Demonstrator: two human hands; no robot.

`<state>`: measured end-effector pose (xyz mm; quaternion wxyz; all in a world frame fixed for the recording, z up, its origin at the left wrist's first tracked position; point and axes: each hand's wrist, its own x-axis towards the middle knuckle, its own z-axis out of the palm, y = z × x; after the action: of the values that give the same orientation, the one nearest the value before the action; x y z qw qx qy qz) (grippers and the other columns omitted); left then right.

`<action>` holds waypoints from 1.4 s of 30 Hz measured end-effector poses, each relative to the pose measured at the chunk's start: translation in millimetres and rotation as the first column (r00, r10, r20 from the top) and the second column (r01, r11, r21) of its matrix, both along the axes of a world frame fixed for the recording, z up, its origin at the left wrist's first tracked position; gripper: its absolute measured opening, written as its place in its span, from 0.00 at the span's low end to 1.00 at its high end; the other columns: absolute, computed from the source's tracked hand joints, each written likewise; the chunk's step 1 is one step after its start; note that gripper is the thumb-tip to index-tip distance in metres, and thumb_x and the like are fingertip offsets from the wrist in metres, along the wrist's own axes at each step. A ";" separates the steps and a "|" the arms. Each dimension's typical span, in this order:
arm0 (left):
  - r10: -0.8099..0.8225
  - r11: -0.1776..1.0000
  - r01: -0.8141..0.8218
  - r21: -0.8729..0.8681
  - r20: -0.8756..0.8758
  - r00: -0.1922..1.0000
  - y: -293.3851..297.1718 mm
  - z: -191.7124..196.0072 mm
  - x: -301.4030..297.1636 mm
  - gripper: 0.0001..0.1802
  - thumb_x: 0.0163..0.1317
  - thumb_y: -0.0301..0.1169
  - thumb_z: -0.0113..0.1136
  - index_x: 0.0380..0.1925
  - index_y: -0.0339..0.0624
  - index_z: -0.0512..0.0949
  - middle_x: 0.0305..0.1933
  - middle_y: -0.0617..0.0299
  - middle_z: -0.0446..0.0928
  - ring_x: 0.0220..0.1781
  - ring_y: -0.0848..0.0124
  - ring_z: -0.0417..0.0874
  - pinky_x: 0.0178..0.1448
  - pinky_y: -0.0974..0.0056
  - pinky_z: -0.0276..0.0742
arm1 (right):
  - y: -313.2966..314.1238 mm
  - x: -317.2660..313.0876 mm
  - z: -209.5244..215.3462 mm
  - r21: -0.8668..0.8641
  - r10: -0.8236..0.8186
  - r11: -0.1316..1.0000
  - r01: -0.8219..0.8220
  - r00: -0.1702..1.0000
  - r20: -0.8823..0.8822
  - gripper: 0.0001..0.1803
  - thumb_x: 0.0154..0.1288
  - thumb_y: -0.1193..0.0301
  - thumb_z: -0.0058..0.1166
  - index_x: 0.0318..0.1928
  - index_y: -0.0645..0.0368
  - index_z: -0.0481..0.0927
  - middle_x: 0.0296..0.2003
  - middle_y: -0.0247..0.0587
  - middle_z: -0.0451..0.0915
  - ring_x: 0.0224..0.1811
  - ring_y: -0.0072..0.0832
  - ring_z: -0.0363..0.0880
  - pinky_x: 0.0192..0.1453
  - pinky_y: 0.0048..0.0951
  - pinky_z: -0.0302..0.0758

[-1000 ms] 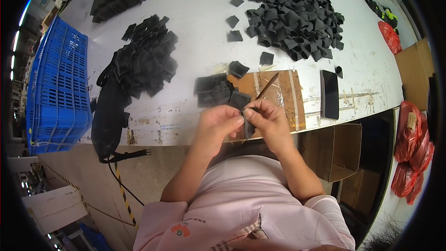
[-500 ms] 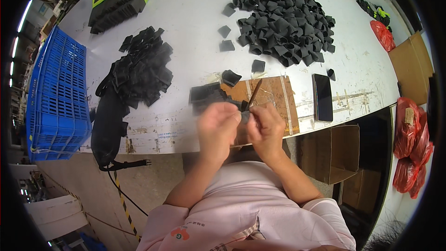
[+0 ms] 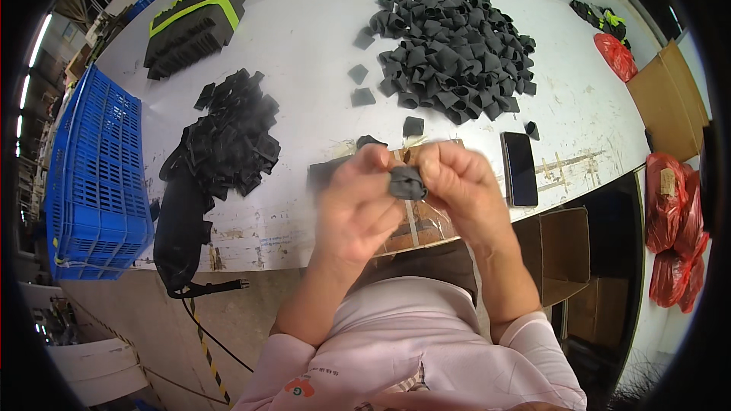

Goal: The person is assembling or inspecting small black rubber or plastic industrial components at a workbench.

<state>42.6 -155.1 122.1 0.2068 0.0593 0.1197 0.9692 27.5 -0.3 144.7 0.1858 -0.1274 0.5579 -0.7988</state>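
Right hand (image 3: 464,183) of mine pinches a dark grey fabric piece (image 3: 408,183) at its right edge, thumb and fingertips closed on it. My left hand (image 3: 356,202) is at the piece's other side, its fingers bent, but it is so blurred that I can't tell whether it grips or only touches.

My fingers cover part of the piece, so I can't make out its folds fully. Behind my left hand, a small stack of dark pieces (image 3: 324,173) is mostly hidden and smeared. My hands also block much of the cardboard sheet (image 3: 403,240) beneath them, and only a short brown bit of the pointed stick (image 3: 406,156) shows, just beyond the fabric.

A second ago the piece hung flat below my fingertips; now it looks bunched and rounded between my hands. Half a second ago far more of the stick was in sight.

Both forearms rise from below, elbows bent, wrists drawing the hands together in front of me. Near my right hand, on its right, lies a phone (image 3: 520,170); farther beyond it spreads a heap of grey fabric loops (image 3: 457,53).
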 end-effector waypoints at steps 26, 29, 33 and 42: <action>0.679 0.513 -0.741 -0.433 -0.324 0.659 21.0 -2.3 -5.1 0.05 0.61 0.26 0.50 0.33 0.36 0.71 0.34 0.58 0.73 0.38 0.72 0.73 0.47 0.67 0.70 | -10.9 -7.2 -17.6 0.154 -0.105 0.661 0.735 0.293 -0.950 0.15 0.42 0.74 0.62 0.34 0.62 0.76 0.26 0.39 0.72 0.23 0.31 0.69 0.20 0.27 0.66; 0.684 0.495 -0.737 -0.460 -0.316 0.657 23.1 -3.1 -5.0 0.04 0.61 0.25 0.50 0.34 0.35 0.71 0.35 0.58 0.73 0.37 0.73 0.73 0.46 0.68 0.70 | -10.8 -7.0 -12.0 0.126 -0.083 0.631 0.765 0.228 -0.970 0.15 0.41 0.75 0.63 0.33 0.63 0.76 0.25 0.39 0.72 0.23 0.31 0.70 0.20 0.27 0.67; 0.651 0.397 -0.779 -0.485 -0.450 0.612 28.4 -1.0 -3.9 0.03 0.60 0.25 0.51 0.32 0.36 0.71 0.34 0.57 0.73 0.36 0.73 0.72 0.46 0.69 0.68 | -11.8 -8.7 -11.1 0.146 -0.122 0.698 0.701 0.317 -0.941 0.13 0.41 0.76 0.62 0.33 0.63 0.77 0.24 0.39 0.73 0.22 0.32 0.69 0.21 0.26 0.67; 0.646 0.328 -0.825 -0.460 -0.528 0.552 19.4 -13.6 -0.9 0.04 0.59 0.24 0.52 0.31 0.34 0.71 0.35 0.57 0.72 0.37 0.73 0.71 0.46 0.69 0.67 | -6.9 -19.2 -17.2 0.196 -0.123 0.824 0.531 0.507 -0.853 0.08 0.43 0.76 0.62 0.26 0.63 0.77 0.22 0.38 0.74 0.22 0.32 0.70 0.24 0.27 0.67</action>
<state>41.7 -135.7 108.5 -0.2699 0.0410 0.4954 0.8247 8.3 -7.2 127.5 -0.2262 -0.3215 0.7558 -0.5236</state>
